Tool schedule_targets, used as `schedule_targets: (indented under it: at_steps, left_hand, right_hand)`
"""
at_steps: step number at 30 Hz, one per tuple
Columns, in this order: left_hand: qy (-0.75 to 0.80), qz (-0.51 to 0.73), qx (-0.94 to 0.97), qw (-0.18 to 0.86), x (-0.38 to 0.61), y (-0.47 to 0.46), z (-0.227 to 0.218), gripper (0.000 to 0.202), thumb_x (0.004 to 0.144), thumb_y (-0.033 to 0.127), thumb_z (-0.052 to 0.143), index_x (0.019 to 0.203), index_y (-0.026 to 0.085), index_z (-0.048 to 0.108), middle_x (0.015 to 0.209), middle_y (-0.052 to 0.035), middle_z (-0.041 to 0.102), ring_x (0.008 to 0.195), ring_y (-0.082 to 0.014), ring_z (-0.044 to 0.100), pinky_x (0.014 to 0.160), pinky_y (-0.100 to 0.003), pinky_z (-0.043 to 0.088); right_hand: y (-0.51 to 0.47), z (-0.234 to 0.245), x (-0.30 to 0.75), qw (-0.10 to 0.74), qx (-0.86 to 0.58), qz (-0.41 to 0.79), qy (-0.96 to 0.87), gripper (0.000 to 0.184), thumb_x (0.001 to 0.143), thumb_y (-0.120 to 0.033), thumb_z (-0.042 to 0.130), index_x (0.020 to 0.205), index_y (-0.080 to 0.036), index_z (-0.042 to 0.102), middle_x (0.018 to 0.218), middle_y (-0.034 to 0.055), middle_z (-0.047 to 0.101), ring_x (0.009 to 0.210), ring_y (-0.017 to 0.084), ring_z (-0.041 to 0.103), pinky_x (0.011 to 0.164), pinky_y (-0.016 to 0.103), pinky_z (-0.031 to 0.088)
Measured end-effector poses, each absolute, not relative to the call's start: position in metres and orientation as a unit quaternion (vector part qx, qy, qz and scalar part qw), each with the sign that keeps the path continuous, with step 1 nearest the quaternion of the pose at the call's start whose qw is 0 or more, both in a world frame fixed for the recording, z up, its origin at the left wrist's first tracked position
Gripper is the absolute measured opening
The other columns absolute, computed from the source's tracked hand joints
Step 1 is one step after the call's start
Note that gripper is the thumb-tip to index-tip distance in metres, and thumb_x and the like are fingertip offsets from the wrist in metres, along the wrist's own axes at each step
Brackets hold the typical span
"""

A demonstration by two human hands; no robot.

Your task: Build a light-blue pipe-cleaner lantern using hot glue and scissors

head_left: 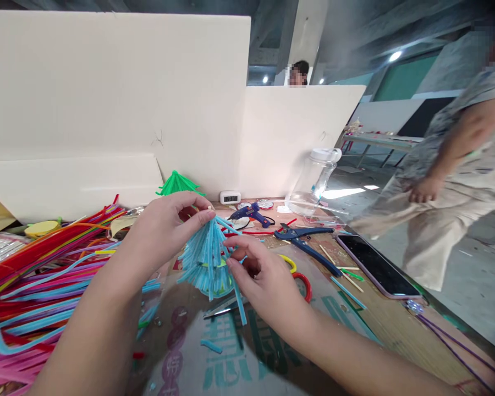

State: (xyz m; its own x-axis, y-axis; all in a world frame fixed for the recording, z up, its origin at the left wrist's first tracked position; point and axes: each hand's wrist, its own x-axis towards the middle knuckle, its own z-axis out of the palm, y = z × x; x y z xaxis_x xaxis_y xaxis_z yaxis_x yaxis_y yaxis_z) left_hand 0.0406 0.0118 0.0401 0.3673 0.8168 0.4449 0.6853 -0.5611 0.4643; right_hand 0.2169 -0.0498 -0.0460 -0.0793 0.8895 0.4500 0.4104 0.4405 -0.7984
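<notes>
A light-blue pipe-cleaner piece (202,258), shaped like a tiered umbrella with a yellow-green ring inside, is between my hands above the table. My left hand (185,217) pinches its top with thumb and fingers. At its right side my right hand (259,269) has thumb and fingertips closed on one of the hanging blue pipe cleaners (239,300). Beneath them lie scissors (303,283) with red and yellow handles, blades partly hidden by my right hand. A short blue offcut (211,346) rests on the table in front.
Bundles of coloured pipe cleaners (37,297) cover the left side. Behind stand a green umbrella shape (176,184), a small clock (230,197) and a clear jug (313,179). A glue gun (251,213), cutter pliers (307,242) and phone (377,265) lie rightward. A person (449,159) is at right.
</notes>
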Motion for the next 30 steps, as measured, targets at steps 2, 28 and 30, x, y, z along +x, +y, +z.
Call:
schedule_targets:
  at_steps: [2, 28, 30]
  left_hand:
    - [0.457, 0.33, 0.82, 0.096, 0.04, 0.012, 0.04, 0.03, 0.087, 0.048, 0.055, 0.085, 0.022, 0.07, 0.077, -0.0002, 0.07, 0.063, -0.0153, 0.058, 0.064, -0.026, 0.045]
    - [0.452, 0.317, 0.814, 0.183, 0.031, 0.034, 0.031, 0.042, 0.087, 0.059, 0.045, 0.093, 0.023, 0.066, 0.09, -0.0032, 0.07, 0.086, -0.0248, 0.063, 0.075, -0.035, 0.046]
    - [0.447, 0.316, 0.817, 0.182, 0.031, 0.033, 0.033, 0.041, 0.088, 0.058, 0.045, 0.093, 0.023, 0.066, 0.09, -0.003, 0.07, 0.085, -0.0245, 0.063, 0.075, -0.035, 0.046]
  right_hand:
    - [-0.05, -0.047, 0.217, 0.493, -0.467, 0.243, -0.692, 0.023, 0.089, -0.019, 0.053, 0.111, -0.024, 0.059, 0.083, -0.0005, 0.064, 0.06, 0.01, 0.056, 0.055, 0.021, 0.041]
    - [-0.022, -0.066, 0.222, 0.401, -0.391, 0.689, -0.46, 0.067, 0.058, -0.063, 0.075, 0.098, -0.018, 0.044, 0.059, 0.0007, 0.068, 0.03, 0.007, 0.047, 0.046, 0.022, 0.041]
    - [-0.022, -0.064, 0.222, 0.397, -0.392, 0.694, -0.455, 0.069, 0.055, -0.064, 0.076, 0.097, -0.018, 0.045, 0.057, 0.0003, 0.067, 0.03, 0.007, 0.046, 0.046, 0.023, 0.041]
